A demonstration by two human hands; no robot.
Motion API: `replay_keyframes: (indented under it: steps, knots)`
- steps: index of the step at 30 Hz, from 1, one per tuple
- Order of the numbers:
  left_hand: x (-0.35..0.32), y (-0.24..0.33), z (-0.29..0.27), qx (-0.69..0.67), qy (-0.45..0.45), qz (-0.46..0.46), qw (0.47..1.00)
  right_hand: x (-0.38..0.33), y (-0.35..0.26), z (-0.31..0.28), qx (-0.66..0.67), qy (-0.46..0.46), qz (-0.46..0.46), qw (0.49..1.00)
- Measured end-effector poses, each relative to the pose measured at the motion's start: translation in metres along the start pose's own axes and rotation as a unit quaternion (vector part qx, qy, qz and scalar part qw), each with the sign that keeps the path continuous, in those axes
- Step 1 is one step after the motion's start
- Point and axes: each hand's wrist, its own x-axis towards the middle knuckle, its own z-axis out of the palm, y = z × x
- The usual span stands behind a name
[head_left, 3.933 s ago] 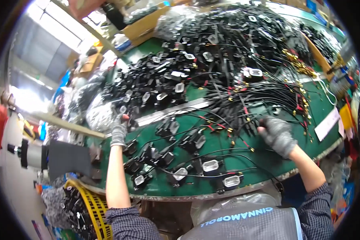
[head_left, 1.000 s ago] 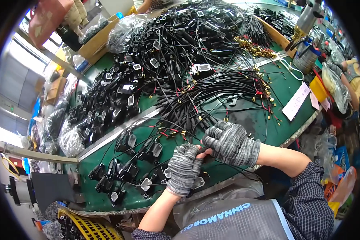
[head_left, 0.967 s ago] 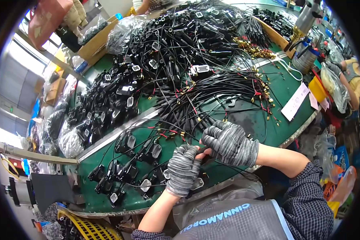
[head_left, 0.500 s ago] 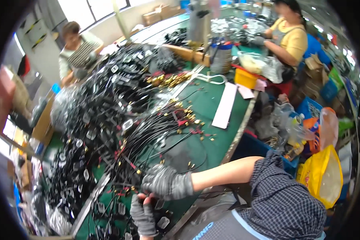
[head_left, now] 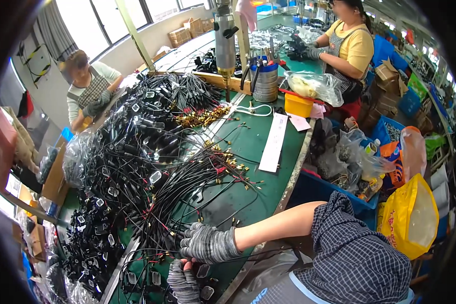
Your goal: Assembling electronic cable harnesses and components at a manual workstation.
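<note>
Both my hands wear grey knit gloves at the near edge of a green table [head_left: 253, 147]. My right hand [head_left: 207, 244] lies curled over a bundle of thin black cables [head_left: 187, 182] with red and brass ends. My left hand [head_left: 183, 283] sits just below it at the picture's lower edge, fingers curled, fingertips touching the right hand where a cable runs between them. Small black square plug parts [head_left: 204, 271] lie beside the left hand.
A big heap of black cables [head_left: 131, 142] covers the table's left half. A white paper strip [head_left: 274, 142], a yellow box [head_left: 298, 105] and a metal can [head_left: 264, 83] stand farther off. Two other people [head_left: 91, 88] [head_left: 347, 45] work at the far side. A yellow bag [head_left: 410, 218] sits at right.
The view has swung up and to the right, so both hands now sit low and left in the picture. They stay close together on the cables.
</note>
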Motion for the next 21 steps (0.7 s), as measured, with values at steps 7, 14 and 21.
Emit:
replay_keyframes:
  steps: [7, 14, 21]
  knots:
    - [0.001, 0.002, -0.002, -0.068, -0.019, 0.014, 0.997, -0.002, 0.001, 0.0, -0.084, -0.025, -0.045, 0.995]
    - [0.009, 0.008, -0.003, 0.01, -0.054, 0.031, 0.998, -0.003, -0.001, -0.016, 0.003, -0.02, 0.027, 0.999]
    - [0.011, 0.006, 0.0, 0.094, -0.085, 0.085, 0.988, -0.087, 0.084, -0.103, -0.051, 0.222, 0.144, 0.963]
